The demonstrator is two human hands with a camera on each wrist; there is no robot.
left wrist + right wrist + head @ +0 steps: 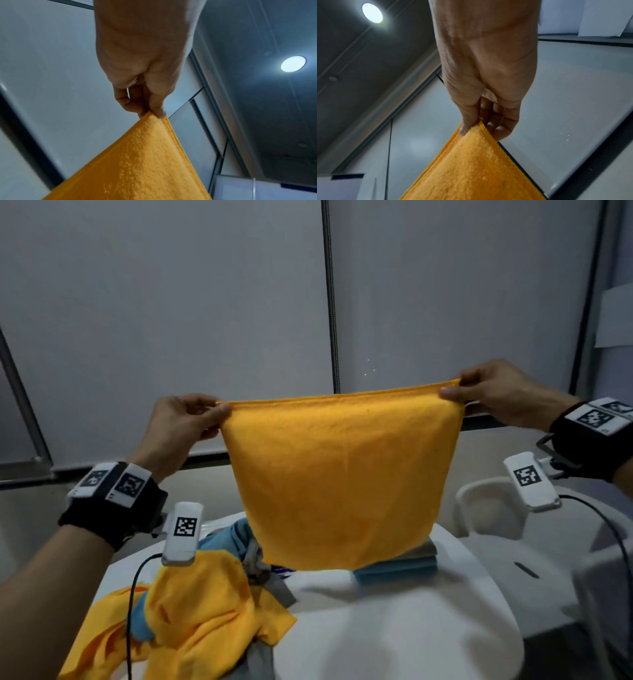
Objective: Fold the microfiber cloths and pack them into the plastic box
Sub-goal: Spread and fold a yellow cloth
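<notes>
An orange microfiber cloth [339,477] hangs in the air above the table, stretched flat between both hands. My left hand [191,419] pinches its top left corner [154,119] between thumb and fingers. My right hand [486,395] pinches the top right corner [476,129] the same way. The top edge shows doubled layers in both wrist views. Behind the hanging cloth, a stack of folded blue and grey cloths [400,563] lies on the white table [394,628]. The plastic box is not clearly in view.
A loose heap of orange, blue and grey cloths [191,611] lies at the table's near left. A white moulded chair or seat [496,515] stands at the right. Cables run from both wrist cameras. Grey wall panels stand behind.
</notes>
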